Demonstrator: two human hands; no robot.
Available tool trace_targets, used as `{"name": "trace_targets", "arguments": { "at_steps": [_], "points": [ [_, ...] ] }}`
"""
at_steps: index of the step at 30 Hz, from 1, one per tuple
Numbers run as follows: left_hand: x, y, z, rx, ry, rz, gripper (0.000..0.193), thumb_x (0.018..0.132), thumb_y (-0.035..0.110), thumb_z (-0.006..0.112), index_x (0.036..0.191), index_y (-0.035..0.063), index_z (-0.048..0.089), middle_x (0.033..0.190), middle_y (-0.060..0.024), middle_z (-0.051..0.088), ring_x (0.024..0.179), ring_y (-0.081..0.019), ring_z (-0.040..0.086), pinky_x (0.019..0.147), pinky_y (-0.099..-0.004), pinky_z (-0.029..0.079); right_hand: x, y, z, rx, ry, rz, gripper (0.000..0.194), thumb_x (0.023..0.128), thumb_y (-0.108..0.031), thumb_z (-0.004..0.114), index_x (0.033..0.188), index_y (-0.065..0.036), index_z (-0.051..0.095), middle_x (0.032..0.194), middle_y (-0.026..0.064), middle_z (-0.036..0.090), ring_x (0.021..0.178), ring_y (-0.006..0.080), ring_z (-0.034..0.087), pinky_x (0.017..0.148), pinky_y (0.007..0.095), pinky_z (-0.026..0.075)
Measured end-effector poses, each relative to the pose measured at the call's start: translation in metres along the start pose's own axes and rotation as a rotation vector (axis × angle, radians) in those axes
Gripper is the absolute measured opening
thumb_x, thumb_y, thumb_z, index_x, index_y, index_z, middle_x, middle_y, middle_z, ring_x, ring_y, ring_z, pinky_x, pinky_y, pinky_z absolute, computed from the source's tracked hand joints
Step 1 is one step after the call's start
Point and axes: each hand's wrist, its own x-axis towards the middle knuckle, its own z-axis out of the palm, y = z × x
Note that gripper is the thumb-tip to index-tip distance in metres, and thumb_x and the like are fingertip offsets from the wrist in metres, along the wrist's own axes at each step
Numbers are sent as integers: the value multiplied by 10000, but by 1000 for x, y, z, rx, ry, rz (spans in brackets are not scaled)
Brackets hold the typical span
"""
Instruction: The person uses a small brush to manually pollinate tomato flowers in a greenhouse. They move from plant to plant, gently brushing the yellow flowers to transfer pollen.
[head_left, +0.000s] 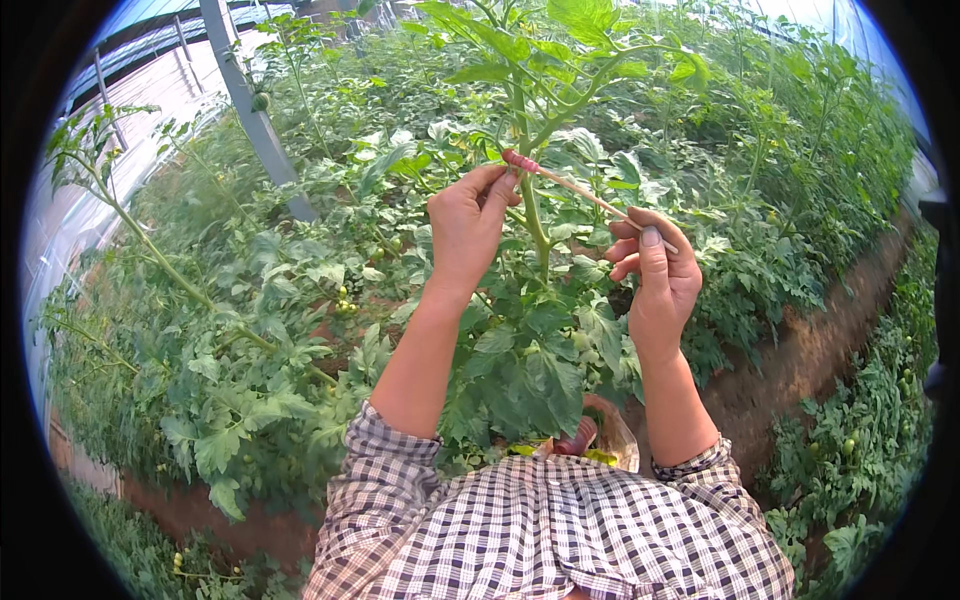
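A thin wooden stick slants up and left, its far end wrapped in pink-red material. My right hand pinches the stick near its lower end between thumb and fingers. At the wrapped end, my left hand has its thumb and forefinger together beside a tomato plant's stem; what lies between those fingertips is too small to tell. The wrapped end passes across the stem, just below a fork where a side branch rises to the right.
Dense tomato plants stand all around, some with small green fruit. A grey post rises at the upper left. Bare soil paths run at the right and lower left. Near my waist is a pale bag with a dark red roll.
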Motion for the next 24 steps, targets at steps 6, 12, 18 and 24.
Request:
{"name": "trace_targets", "arguments": {
  "at_steps": [6,12,18,24],
  "points": [
    [0,-1,-9,-4,-26,-43,213,868,170,597,978,-4,654,687,-33,650,499,-17,472,451,-184,366,-4,-15,-5,126,106,-13,254,930,-145,453,1082,34,550,876,130,637,659,127,590,515,218,464],
    [-10,32,-94,173,-111,22,193,853,167,622,899,-19,647,685,-64,657,633,-87,631,560,-222,469,-18,-34,21,221,129,33,315,922,-231,424,1079,22,526,813,115,632,626,125,567,477,206,434],
    [4,68,-222,237,146,66,314,859,336,621,791,30,645,593,-1,599,495,-15,478,442,-187,347,-22,-23,62,191,-30,85,312,942,-238,422,1063,29,527,760,119,605,577,116,543,478,212,416],
    [47,110,-398,378,730,105,410,864,411,581,724,25,602,577,-45,589,447,-62,488,416,-204,363,-21,-18,123,248,-238,125,277,944,-210,432,1049,20,545,797,119,623,598,110,570,491,213,426]
  ]
}}
